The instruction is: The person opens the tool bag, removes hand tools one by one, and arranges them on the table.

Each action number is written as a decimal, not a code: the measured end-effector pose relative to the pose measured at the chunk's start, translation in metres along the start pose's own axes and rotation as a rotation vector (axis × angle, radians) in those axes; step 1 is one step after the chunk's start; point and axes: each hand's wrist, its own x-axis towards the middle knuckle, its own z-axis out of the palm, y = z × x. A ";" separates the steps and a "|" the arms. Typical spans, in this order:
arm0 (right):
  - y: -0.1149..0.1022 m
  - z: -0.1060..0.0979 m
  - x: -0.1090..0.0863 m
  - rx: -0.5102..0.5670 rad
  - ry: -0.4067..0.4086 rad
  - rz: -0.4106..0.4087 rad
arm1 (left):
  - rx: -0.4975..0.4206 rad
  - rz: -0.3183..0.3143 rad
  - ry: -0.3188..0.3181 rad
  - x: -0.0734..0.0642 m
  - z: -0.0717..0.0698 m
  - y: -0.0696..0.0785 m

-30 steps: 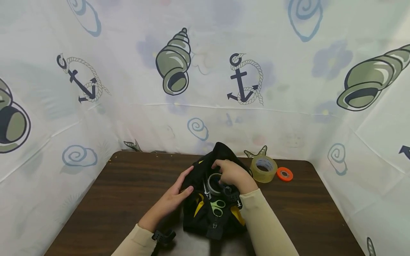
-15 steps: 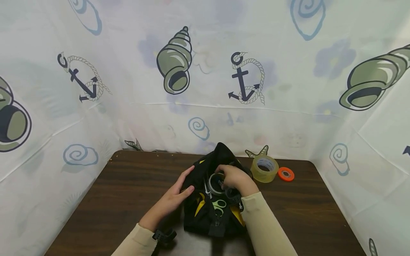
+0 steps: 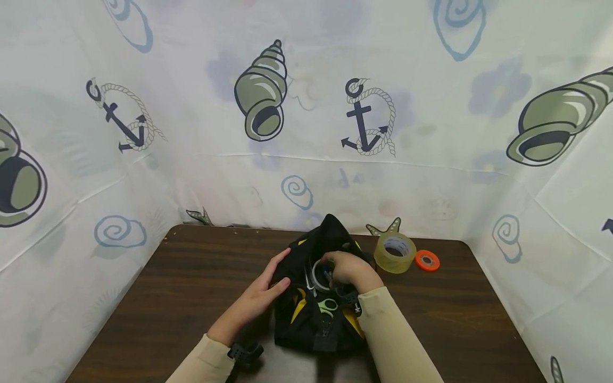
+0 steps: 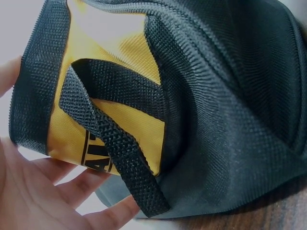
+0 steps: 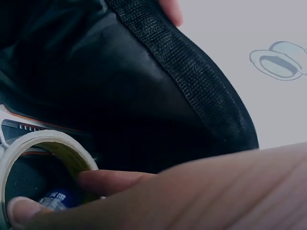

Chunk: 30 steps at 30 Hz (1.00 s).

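Black fabric tool bag with yellow trim sits gaping on the dark wood-grain table, in front of the person. Left hand rests along its side, visible fingers fairly straight, thumb apart. Right hand is inside the opening, thumb within a pale ring-shaped roll, near a small blue-topped item; whether it pinches anything, cannot tell. Work looks mid-way, as a judgement: pale roll and green-handled scissors are already in the bag; bag's mouth not yet closed. Outside, not packed: translucent yellowish tape roll near the bag, flat orange round roll just beside that.
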 end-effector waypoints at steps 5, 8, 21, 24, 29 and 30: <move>0.000 0.001 -0.001 -0.005 -0.004 -0.020 | -0.003 -0.010 -0.003 0.001 0.000 0.000; -0.002 -0.003 -0.004 -0.019 -0.012 -0.037 | -0.007 -0.015 -0.001 0.001 0.000 0.000; -0.016 -0.026 -0.025 -0.040 0.097 -0.060 | -0.008 -0.016 0.000 0.001 0.000 -0.001; -0.018 -0.031 -0.030 -0.008 0.101 -0.065 | -0.003 -0.009 -0.005 0.001 0.000 0.000; -0.020 -0.037 -0.037 0.040 0.105 -0.069 | 0.002 -0.003 -0.004 0.000 0.000 0.002; -0.021 -0.039 -0.039 0.050 0.107 -0.070 | 0.004 -0.005 -0.003 -0.001 0.000 0.002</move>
